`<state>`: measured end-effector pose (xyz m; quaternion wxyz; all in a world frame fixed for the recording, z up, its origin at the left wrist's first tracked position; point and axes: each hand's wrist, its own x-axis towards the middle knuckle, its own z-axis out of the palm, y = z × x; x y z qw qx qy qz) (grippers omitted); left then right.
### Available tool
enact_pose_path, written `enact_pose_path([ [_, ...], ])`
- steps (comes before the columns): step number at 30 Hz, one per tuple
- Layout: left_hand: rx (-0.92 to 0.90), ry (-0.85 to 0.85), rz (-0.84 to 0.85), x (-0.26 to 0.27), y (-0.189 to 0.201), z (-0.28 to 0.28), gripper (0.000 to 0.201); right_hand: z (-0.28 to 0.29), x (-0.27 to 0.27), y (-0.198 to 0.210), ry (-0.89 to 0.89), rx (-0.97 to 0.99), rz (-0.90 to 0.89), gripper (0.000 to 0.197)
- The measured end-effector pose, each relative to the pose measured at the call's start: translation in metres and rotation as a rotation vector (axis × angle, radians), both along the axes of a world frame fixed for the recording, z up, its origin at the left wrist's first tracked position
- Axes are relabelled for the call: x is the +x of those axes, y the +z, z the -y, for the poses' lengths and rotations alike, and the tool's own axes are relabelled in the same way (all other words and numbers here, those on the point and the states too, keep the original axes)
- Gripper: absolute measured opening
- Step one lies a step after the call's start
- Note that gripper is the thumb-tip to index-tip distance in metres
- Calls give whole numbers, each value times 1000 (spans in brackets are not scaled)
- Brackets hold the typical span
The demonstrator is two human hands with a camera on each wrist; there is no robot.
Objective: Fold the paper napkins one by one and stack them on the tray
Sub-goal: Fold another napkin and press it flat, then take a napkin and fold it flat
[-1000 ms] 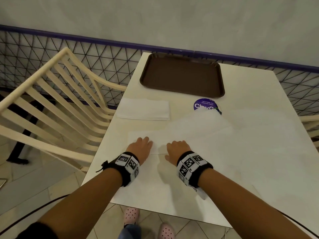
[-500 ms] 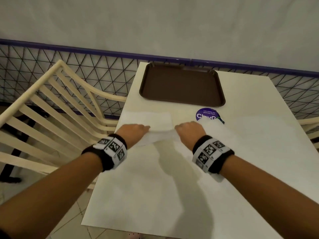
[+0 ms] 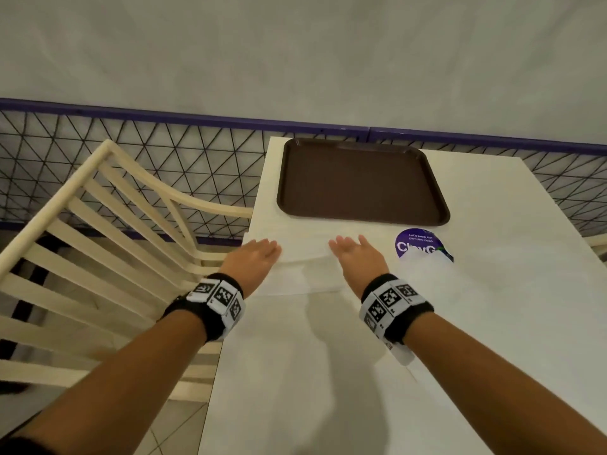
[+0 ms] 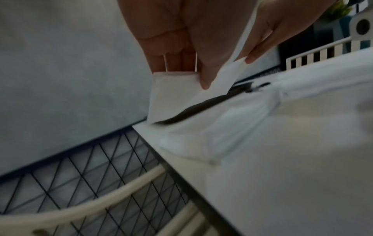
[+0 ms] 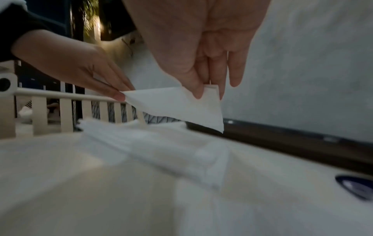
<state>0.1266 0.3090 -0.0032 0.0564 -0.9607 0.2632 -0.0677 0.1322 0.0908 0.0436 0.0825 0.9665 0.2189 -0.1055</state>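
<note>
A folded white napkin (image 3: 305,255) hangs stretched between my two hands, just short of the empty brown tray (image 3: 361,182). My left hand (image 3: 259,254) pinches its left end (image 4: 173,89), thumb under and fingers on top. My right hand (image 3: 351,251) pinches the right end (image 5: 177,105) between thumb and fingertips (image 5: 197,94). The napkin hovers above a flat pile of white napkins (image 3: 295,280) lying on the table. The tray's near rim (image 5: 302,140) shows dark beyond the held napkin.
A round purple sticker (image 3: 420,244) sits on the white table (image 3: 328,372), right of my hands. A cream slatted chair (image 3: 115,224) stands against the table's left edge. A black wire fence (image 3: 197,165) with a purple rail runs behind the table.
My hands lifted the folded napkin from the table's near part and carried it away from me, toward the tray. It now hangs over the napkin pile.
</note>
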Motion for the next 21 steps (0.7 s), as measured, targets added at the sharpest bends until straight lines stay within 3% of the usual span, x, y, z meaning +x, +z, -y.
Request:
enact_pose_path([
  [7, -50, -47, -65, -13, -47, 1, 61, -8, -17, -54, -34, 15, -225, 54],
  [10, -76, -34, -127, -13, -48, -1, 53, -6, -18, -58, -59, 62, -243, 58],
  [12, -78, -47, -130, -15, -44, -1, 30, -4, -18, -60, -72, 90, -260, 58],
  [13, -77, -51, -144, -16, -41, -2, 28, -1, -19, -60, -84, 108, -260, 56],
  [14, -71, -57, -161, -16, -39, -2, 39, 4, -20, -59, -105, 135, -244, 52],
  [16, -61, -58, -175, -17, -31, 3, 48, 19, -25, -56, -176, 203, -192, 49],
  [21, -82, -173, -156, -17, -14, 44, 43, 79, -56, -53, -478, 267, -142, 51],
])
